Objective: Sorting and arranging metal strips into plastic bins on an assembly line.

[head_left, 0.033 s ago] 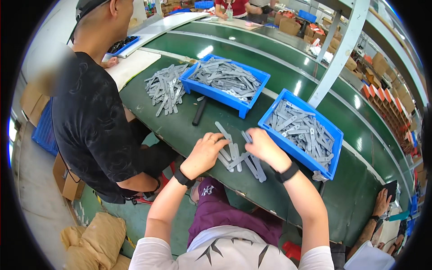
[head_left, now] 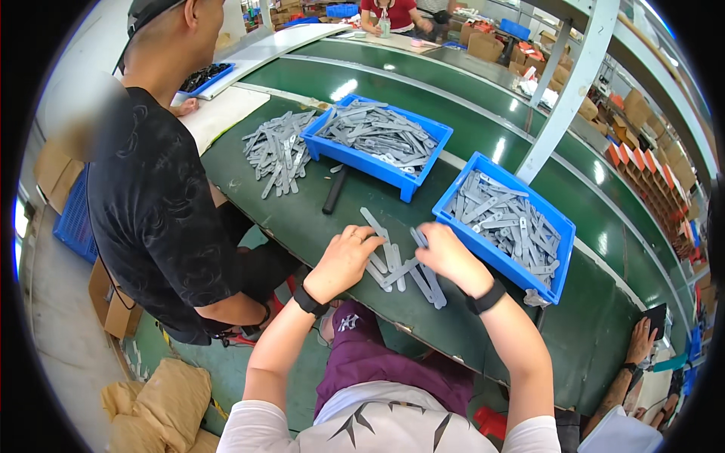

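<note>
My left hand (head_left: 340,260) pinches one end of a flat grey strip (head_left: 371,220) with rounded ends. Close to its right, my right hand (head_left: 449,257) is closed on another grey strip (head_left: 418,237), partly hidden by the fingers. Under and between both hands, several loose grey strips (head_left: 396,270) lie crossed on the green worktop (head_left: 589,332). A black bar (head_left: 335,190) lies beyond my left hand. Just past my right hand stands a blue bin (head_left: 504,266) filled with similar strips.
A second blue bin of strips (head_left: 362,167) stands farther back, with a heap of strips (head_left: 281,151) to its left. A co-worker in a black shirt (head_left: 151,211) is close on my left. A white post (head_left: 572,94) rises behind the right bin. Another person's hand (head_left: 640,343) rests far right.
My right hand has shifted slightly down and to the right with its strip. My left hand has barely moved.
</note>
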Motion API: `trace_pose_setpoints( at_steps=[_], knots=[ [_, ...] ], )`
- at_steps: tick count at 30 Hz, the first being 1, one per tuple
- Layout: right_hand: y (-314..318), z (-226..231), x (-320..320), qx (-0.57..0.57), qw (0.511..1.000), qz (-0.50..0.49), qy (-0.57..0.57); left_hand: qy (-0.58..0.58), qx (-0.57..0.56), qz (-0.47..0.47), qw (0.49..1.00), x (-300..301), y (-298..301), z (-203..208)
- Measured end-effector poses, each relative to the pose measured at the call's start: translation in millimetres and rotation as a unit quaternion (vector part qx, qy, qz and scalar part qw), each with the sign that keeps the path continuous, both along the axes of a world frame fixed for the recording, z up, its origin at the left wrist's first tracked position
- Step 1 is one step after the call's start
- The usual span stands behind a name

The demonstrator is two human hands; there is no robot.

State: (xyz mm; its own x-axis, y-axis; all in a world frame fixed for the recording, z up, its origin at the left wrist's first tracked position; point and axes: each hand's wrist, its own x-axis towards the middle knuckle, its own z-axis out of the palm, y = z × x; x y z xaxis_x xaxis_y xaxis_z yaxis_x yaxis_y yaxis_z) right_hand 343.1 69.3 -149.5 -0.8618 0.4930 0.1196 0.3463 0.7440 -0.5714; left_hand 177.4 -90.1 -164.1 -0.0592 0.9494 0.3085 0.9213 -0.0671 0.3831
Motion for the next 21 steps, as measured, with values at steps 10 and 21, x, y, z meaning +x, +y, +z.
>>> trace_pose_setpoints(
  at_steps=[10, 21],
  knots=[
    [-30.6, -6.9, 56.4, 0.026, 0.996, -0.058, -0.067, 0.195, 0.094, 0.016, 0.976, -14.2, 48.9, -18.8],
    [-41.6, -37.4, 45.7, 0.12, 0.986, -0.083, -0.086, -0.108, 0.053, -0.021, 0.992, -24.3, 36.7, 0.5]
  ],
)
